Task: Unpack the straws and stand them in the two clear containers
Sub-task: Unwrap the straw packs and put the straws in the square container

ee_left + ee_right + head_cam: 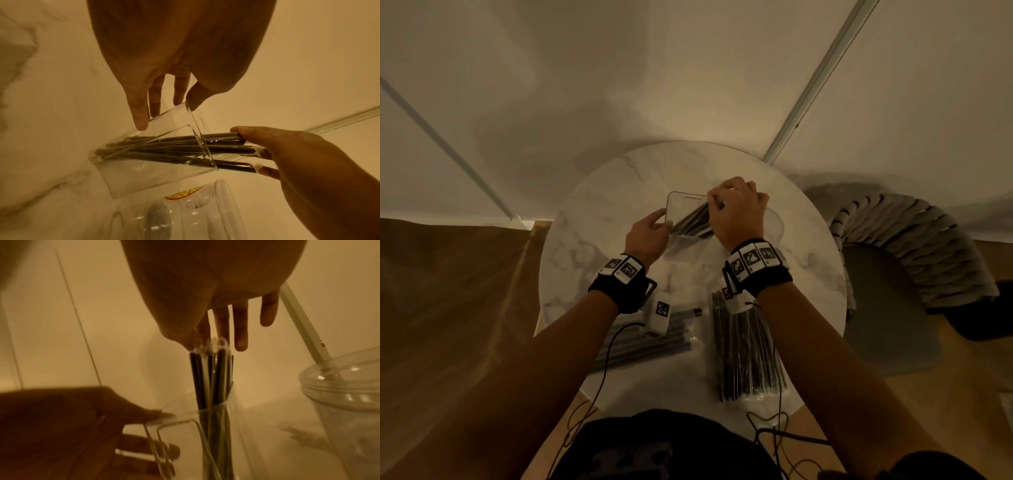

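My left hand (650, 236) steadies the square clear container (686, 215) on the round marble worktop (592, 219); my right hand (736, 209) pinches the tops of dark straws (185, 147) standing inside. Two sealed straw packs (751, 353) remain; the round clear container (347, 402) looks empty.

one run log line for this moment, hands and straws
left hand holds clear container | right hand grips straws in it | two wrapped packs on table
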